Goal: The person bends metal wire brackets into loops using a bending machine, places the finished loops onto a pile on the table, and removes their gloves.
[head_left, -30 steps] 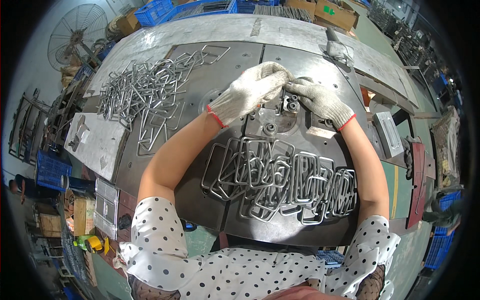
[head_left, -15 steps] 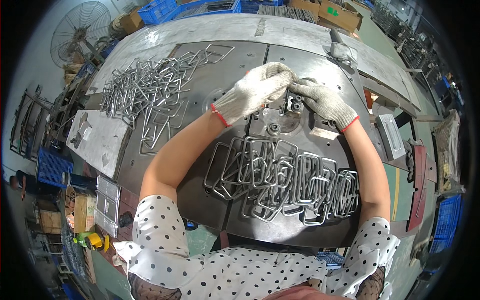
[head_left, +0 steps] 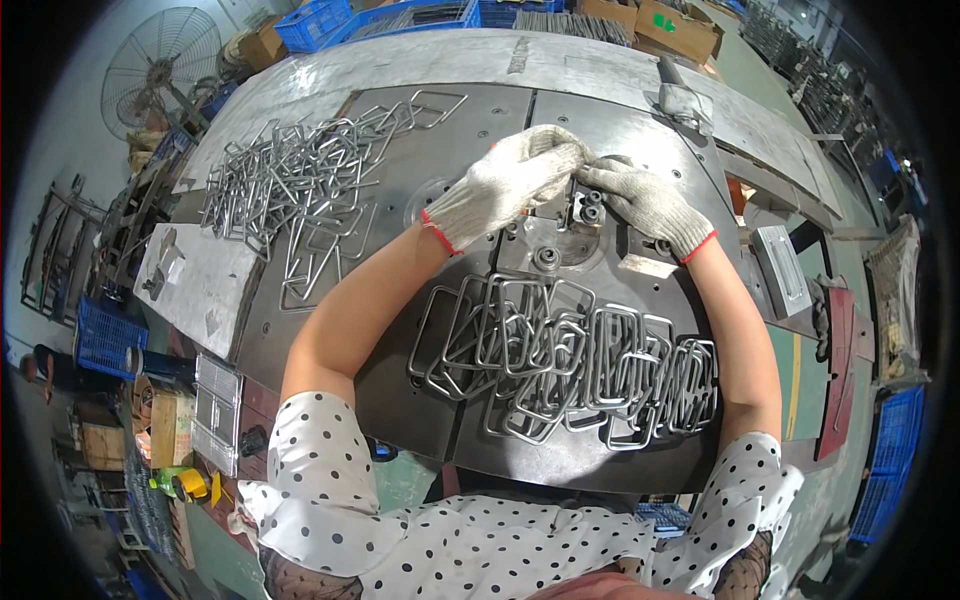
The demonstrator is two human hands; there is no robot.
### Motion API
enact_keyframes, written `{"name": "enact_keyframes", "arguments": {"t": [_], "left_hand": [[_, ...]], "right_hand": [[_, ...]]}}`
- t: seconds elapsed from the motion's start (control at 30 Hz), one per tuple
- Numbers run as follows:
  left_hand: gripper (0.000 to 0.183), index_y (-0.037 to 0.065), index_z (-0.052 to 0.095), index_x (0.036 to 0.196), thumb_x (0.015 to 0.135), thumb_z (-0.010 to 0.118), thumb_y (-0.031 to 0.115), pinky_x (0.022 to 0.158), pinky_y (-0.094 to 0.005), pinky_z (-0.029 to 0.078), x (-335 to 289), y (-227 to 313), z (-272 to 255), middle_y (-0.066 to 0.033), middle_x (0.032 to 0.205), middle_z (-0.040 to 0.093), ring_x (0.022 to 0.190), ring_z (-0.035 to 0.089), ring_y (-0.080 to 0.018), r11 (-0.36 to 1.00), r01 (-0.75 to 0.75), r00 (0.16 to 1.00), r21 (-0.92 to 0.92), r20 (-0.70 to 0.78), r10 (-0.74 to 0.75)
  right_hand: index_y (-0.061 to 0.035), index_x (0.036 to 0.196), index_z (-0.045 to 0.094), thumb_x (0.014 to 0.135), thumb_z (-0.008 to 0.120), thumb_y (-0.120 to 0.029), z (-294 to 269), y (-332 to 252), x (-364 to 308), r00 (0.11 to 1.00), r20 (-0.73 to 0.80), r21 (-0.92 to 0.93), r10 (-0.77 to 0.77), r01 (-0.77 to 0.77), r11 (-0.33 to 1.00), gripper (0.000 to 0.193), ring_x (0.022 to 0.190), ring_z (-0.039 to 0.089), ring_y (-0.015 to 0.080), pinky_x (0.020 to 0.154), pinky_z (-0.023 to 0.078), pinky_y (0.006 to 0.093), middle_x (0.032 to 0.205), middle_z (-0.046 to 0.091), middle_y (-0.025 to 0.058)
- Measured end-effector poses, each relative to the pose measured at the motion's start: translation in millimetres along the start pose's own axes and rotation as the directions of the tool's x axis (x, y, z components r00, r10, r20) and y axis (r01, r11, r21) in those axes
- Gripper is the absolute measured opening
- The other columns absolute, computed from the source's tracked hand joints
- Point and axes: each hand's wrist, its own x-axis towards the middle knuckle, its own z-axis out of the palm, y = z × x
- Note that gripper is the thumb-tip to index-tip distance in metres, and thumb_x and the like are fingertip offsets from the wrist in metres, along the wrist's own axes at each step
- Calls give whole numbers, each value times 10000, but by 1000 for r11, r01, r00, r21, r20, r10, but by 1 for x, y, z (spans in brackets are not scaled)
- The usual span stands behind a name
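My left hand [head_left: 530, 172] and my right hand [head_left: 648, 200], both in white knit gloves with red cuffs, meet over a small bolted metal fixture [head_left: 588, 208] on the steel table. The fingers of each are curled closed, and whatever they grip is hidden behind the gloves. A round bolt head [head_left: 547, 258] stands on the plate just below them. Nearer my body lies a pile of bent metal wire frames [head_left: 540, 345], rounded rectangles stacked on one another. Farther left, a looser heap of similar wire pieces [head_left: 300, 180] spreads over the table.
A hammer-like tool with a wrapped head [head_left: 685, 105] lies at the far right of the table. A grey metal block [head_left: 780, 270] sits by the right edge. Blue crates [head_left: 420, 18] and cardboard boxes [head_left: 675, 28] stand beyond the far edge. A large fan [head_left: 160, 70] is at far left.
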Motion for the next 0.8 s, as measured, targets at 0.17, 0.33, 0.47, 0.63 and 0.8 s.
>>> {"name": "enact_keyframes", "arguments": {"t": [0.17, 0.33, 0.47, 0.63, 0.8], "left_hand": [[225, 25, 670, 1194, 1075, 567, 185, 607, -191, 372, 3, -2, 0, 41, 864, 594, 720, 472, -13, 1000, -1, 1000, 8, -10, 1], [210, 24, 673, 1191, 1070, 577, 167, 613, -190, 381, 0, 5, 1, 35, 841, 581, 721, 477, -19, 999, 39, 999, 3, -6, -39], [230, 30, 677, 1190, 1068, 592, 205, 583, -189, 363, -1, 6, 0, 38, 808, 575, 684, 467, -21, 1000, -10, 1000, 9, -6, 10], [317, 6, 672, 1210, 1057, 619, 278, 603, -175, 384, -20, 76, -5, 0, 897, 674, 681, 477, -20, 958, 10, 968, 288, -244, 63], [305, 47, 680, 1202, 1012, 638, 283, 690, -249, 482, -70, 94, -83, -37, 972, 718, 758, 582, -97, 707, 24, 974, 707, -176, 143]], "right_hand": [[-169, 1467, 574, 960, 560, -45, -1, 1, -1, 1000, 3, 23, 9, -9, 1000, 523, 1371, 524, 337, 1145, 430, 404, 1500, 549, 150], [-153, 1456, 584, 952, 566, -46, 2, 3, 2, 1000, -19, 14, -11, 12, 1000, 515, 1370, 526, 336, 1144, 430, 401, 1493, 556, 149], [-151, 1431, 598, 951, 560, -86, -3, -4, 2, 1000, -9, 28, 8, -8, 1000, 486, 1354, 515, 339, 1138, 418, 441, 1427, 596, 124], [-128, 1408, 617, 946, 585, -49, -4, -5, -2, 999, -36, 52, 26, -24, 998, 469, 1347, 539, 337, 1132, 437, 412, 1462, 577, 146], [-93, 1391, 622, 1020, 578, -135, -5, -6, 10, 999, 16, 119, 40, -41, 992, 375, 1292, 591, 330, 1095, 468, 399, 1391, 635, 142]]}}
